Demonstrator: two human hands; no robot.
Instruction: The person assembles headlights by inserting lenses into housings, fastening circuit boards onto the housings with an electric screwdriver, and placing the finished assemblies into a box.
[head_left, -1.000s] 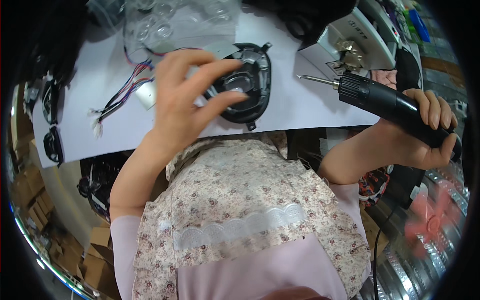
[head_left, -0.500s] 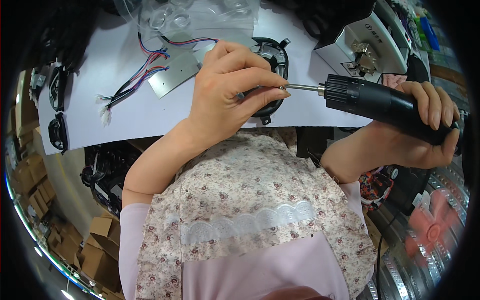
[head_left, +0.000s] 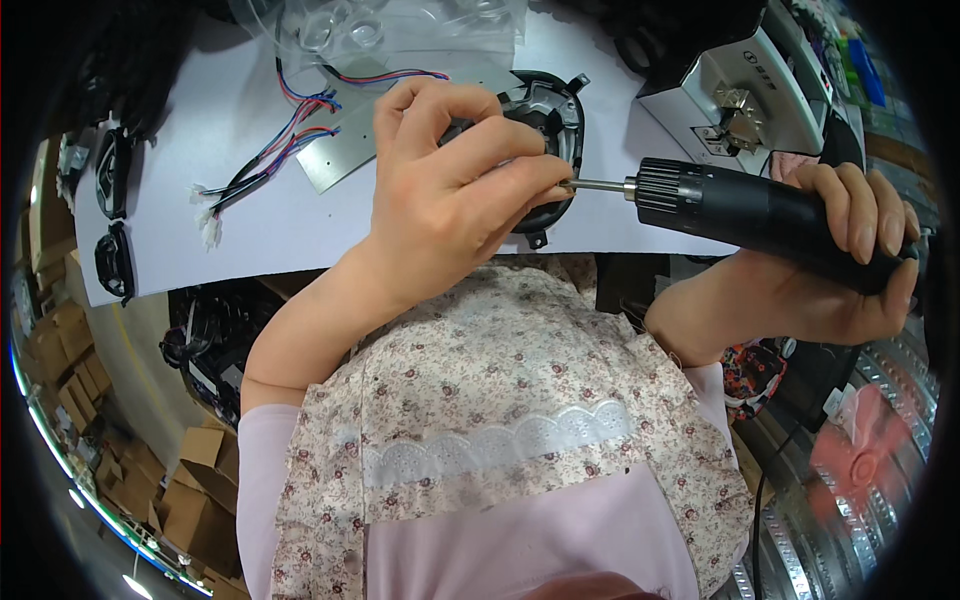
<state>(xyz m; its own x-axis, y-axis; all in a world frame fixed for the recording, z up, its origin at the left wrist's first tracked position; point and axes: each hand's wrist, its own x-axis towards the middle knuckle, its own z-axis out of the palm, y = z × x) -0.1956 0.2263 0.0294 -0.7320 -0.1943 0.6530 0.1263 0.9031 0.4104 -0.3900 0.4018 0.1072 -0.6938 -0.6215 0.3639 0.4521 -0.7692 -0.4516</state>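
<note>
My right hand (head_left: 815, 295) is wrapped round a black electric screwdriver (head_left: 730, 208), held level with its thin metal bit pointing left. At the bit's tip, the thumb and forefinger of my left hand (head_left: 445, 190) are pinched together. Whatever lies between those fingertips is too small to make out. Behind and partly beneath my left hand rests a rounded black plastic housing (head_left: 577, 125) with mounting tabs; the hand hides much of it. A flat silver metal plate (head_left: 340, 155) lies to the left of my fingers.
Red, blue and black wires (head_left: 262, 165) with white connectors lie on the white table (head_left: 270, 240). Clear plastic bags (head_left: 420, 35) are behind. A white box (head_left: 745, 95) with metal parts stands back right. Black parts (head_left: 114, 262) sit at the left edge. A pink fan (head_left: 860, 455) is lower right.
The screwdriver has shifted slightly left, its bit reaching farther into my left fingertips. My left hand has turned a little, with its other fingers lifted and curled differently.
</note>
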